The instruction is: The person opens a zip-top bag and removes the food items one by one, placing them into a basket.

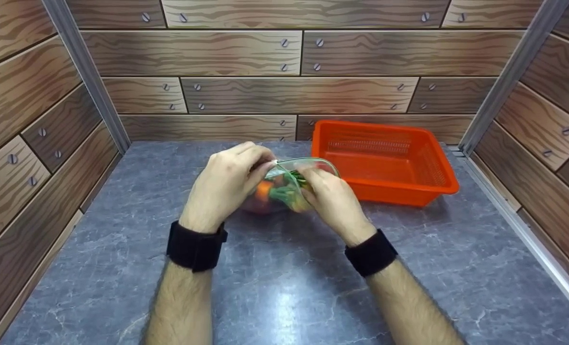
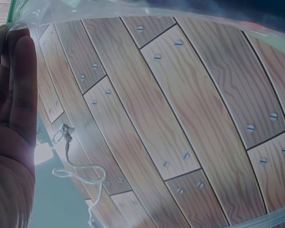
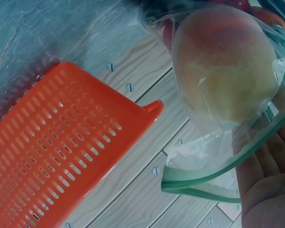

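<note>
A clear zip bag point(image 3: 199, 154) with a green seal strip hangs between both hands, its mouth spread apart. Inside it are a yellow-red peach-like fruit point(image 3: 223, 61), an orange carrot-like piece point(image 1: 264, 190) with a green top, and other red and green produce, partly blurred. My left hand point(image 1: 234, 179) pinches the left end of the bag's mouth between thumb and fingertips. At the right side of the mouth, my right hand point(image 1: 332, 199) holds the rim, its fingers reaching in at the opening and its thumb lower down. The fingertips are partly hidden by plastic.
An orange-red plastic basket point(image 1: 385, 187) with slotted walls stands behind and to the right of the bag. Wood-patterned panels point(image 1: 236, 52) enclose the grey marbled tabletop point(image 1: 112, 249) at the back and sides. A pale cord point(image 2: 97, 178) dangles in the left wrist view.
</note>
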Tool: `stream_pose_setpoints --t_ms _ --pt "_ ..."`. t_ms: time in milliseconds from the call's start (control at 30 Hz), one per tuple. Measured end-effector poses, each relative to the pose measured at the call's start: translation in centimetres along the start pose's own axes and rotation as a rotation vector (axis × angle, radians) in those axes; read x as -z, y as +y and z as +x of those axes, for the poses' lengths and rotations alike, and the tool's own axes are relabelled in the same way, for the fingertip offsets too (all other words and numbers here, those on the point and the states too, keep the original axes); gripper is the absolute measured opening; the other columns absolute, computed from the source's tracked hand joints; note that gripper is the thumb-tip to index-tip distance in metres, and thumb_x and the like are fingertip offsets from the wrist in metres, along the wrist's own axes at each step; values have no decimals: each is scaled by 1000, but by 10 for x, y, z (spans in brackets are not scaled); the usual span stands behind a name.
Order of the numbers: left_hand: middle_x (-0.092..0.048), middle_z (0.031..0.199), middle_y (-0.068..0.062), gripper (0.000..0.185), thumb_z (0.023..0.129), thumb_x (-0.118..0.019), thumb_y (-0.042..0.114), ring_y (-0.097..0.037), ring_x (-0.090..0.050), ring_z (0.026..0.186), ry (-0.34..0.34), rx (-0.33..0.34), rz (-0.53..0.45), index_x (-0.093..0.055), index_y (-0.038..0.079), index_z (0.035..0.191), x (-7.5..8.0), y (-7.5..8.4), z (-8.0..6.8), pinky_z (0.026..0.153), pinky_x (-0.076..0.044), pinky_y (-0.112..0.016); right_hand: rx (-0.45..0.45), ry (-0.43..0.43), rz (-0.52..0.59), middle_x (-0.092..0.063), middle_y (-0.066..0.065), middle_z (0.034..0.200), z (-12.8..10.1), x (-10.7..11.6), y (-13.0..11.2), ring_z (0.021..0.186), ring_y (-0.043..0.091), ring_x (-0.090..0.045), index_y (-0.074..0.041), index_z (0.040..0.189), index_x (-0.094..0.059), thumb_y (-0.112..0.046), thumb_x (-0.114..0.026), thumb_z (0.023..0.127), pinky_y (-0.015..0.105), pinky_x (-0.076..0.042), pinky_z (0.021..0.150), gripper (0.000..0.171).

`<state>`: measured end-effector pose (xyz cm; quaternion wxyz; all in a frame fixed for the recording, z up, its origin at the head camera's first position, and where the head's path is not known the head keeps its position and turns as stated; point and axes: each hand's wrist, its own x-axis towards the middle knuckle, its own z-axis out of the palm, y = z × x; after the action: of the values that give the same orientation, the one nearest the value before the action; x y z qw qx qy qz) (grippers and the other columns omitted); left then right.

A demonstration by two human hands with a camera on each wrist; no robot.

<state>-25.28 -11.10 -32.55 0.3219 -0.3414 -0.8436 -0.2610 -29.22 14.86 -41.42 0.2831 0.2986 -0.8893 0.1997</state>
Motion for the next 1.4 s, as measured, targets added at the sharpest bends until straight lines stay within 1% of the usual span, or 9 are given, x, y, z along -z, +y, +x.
stream_pose_setpoints --t_ms 133,267,367,467,667,800,1000,1200,1400 --pt "-85 105 -6 10 112 -80 16 -20 -82 92 -4 3 0 -84 7 115 -2 -1 0 81 -71 -36 -3 9 2 -85 20 131 0 -1 1 121 44 -83 -6 143 -75 -4 -90 100 62 -70 102 46" --pt "-85 105 -7 11 112 -80 16 -21 -83 92 -2 3 0 -84 7 115 -3 -2 0 82 -71 -36 9 13 13 -86 19 125 2 1 1 118 42 -83 -6 136 -78 -2 -90 100 59 -70 104 39" --pt "-85 105 -7 10 113 -80 16 -22 -84 95 13 6 6 -84 7 115 -3 -2 0 84 -72 -37 20 16 18 -86 17 122 3 5 1 115 40 -83 -5 133 -78 -3 -91 100 57 -70 102 35" --pt "-85 107 -8 11 114 -79 15 -24 -84 97 36 19 17 -84 6 115 -3 -5 -1 87 -72 -39 37 26 12 -87 17 124 5 12 1 117 39 -83 -5 133 -79 -5 -92 100 56 -71 103 36" --pt "-85 107 -9 14 116 -75 17 -25 -83 96 80 50 36 -83 6 115 -5 -11 -1 88 -71 -40 62 74 4 -88 17 128 7 31 -1 121 40 -83 -2 133 -81 -2 -91 99 55 -70 107 36" --pt "-85 108 -10 16 117 -74 19 -25 -83 96 115 62 47 -83 6 114 -6 -13 0 88 -71 -40 35 91 27 -87 18 130 7 47 -2 121 39 -82 -3 136 -82 0 -90 100 55 -70 107 37" --pt "-85 107 -10 18 118 -73 19 -27 -82 96 159 88 59 -83 6 113 -6 -14 2 90 -71 -42 -8 104 46 -87 17 128 8 70 -1 120 37 -81 -5 136 -83 -3 -90 102 53 -70 105 35" --pt "-84 105 -11 19 119 -71 20 -27 -80 93 188 107 69 -83 6 115 -6 -15 4 87 -70 -44 -11 124 53 -88 16 128 8 90 3 121 37 -81 -3 135 -82 1 -88 103 54 -69 108 34" --pt "-85 107 -12 21 119 -71 21 -27 -81 95 217 138 75 -83 5 116 -8 -16 2 87 -70 -44 -4 169 78 -88 15 128 4 105 5 119 37 -81 -3 135 -83 -4 -90 103 55 -67 107 32"
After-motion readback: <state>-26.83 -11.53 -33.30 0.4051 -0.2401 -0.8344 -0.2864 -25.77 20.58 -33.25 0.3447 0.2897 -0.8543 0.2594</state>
